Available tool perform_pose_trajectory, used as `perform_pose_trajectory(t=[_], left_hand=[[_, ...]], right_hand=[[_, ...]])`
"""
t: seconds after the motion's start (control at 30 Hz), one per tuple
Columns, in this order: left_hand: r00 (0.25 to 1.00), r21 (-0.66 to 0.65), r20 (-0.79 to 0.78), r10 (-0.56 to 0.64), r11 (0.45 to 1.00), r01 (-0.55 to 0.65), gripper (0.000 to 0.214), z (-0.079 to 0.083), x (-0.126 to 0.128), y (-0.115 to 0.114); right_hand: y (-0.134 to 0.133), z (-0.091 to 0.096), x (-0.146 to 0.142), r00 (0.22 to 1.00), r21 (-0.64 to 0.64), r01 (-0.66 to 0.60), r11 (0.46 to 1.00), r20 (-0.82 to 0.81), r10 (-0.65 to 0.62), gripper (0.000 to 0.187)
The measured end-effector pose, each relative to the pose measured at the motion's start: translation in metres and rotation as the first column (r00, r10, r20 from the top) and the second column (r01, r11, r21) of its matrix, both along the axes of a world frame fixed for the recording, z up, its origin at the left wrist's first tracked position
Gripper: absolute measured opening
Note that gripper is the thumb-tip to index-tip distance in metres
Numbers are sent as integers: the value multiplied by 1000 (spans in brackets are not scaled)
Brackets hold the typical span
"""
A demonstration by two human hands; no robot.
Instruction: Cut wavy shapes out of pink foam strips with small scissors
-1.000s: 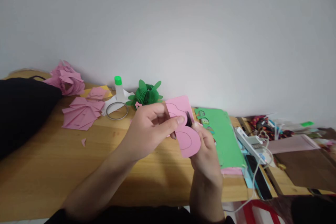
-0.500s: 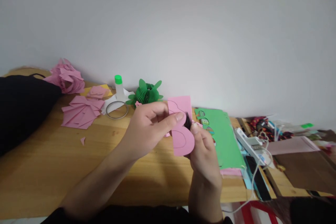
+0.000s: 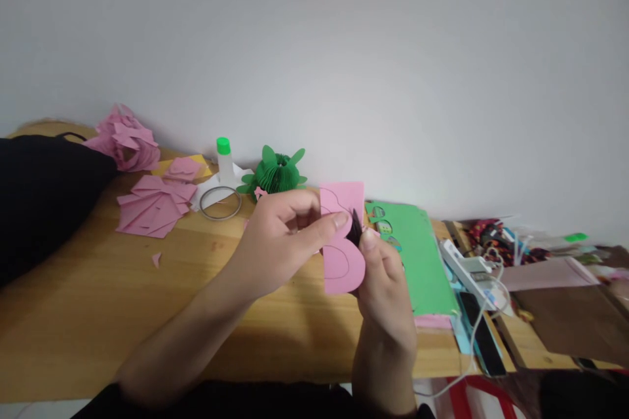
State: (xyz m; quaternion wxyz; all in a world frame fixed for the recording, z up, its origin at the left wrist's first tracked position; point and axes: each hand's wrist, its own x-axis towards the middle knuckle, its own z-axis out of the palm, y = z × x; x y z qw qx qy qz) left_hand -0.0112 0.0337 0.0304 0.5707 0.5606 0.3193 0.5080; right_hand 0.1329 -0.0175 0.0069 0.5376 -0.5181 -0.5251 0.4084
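A piece of pink paper (image 3: 343,270) with curved pencil lines on it is pinched between the thumb and fingers of my left hand (image 3: 282,236). Its right side is cut into rounded lobes. In the notch between the lobes are the dark blades of what look like scissors (image 3: 356,229), touching the paper. My right hand (image 3: 386,275) is closed around the scissors, whose handles are hidden by the fingers. Behind my left hand stands a green folded-paper ball (image 3: 278,175) with leaf-like pieces.
On the wooden table (image 3: 206,301) lie pink paper scraps (image 3: 156,206), a ring (image 3: 221,203) and a glue stick (image 3: 225,162). A black bag-like shape (image 3: 49,203) is at left. To the right are green sheets (image 3: 422,262), a power strip (image 3: 472,275) and a phone (image 3: 481,334).
The pink paper and both hands have shifted very slightly to the right. The dark blades reach a little higher into the paper's notch.
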Motion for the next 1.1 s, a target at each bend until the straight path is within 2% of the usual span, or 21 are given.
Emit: perform_pose_trajectory(t=[0.27, 0.4, 0.6, 0.9, 1.1], left_hand=[[997, -6, 61, -40, 999, 41, 23, 3, -1, -1], [996, -12, 73, -59, 998, 60, 22, 4, -1, -1], [995, -16, 91, -45, 999, 47, 15, 6, -1, 0], [1000, 3, 20, 11, 1000, -11, 16, 5, -3, 1], [999, -9, 39, -6, 1000, 6, 16, 7, -2, 2]], right_hand=[[-1, -2, 1, 994, -34, -88, 996, -71, 85, 47], [0, -2, 1, 994, -50, -91, 995, -70, 88, 48], [1, 0, -1, 985, -34, -144, 989, -102, 140, 47], [1, 4, 0, 982, -63, -180, 982, -64, 176, 47], [2, 1, 2, 978, -78, -196, 977, -86, 190, 48]])
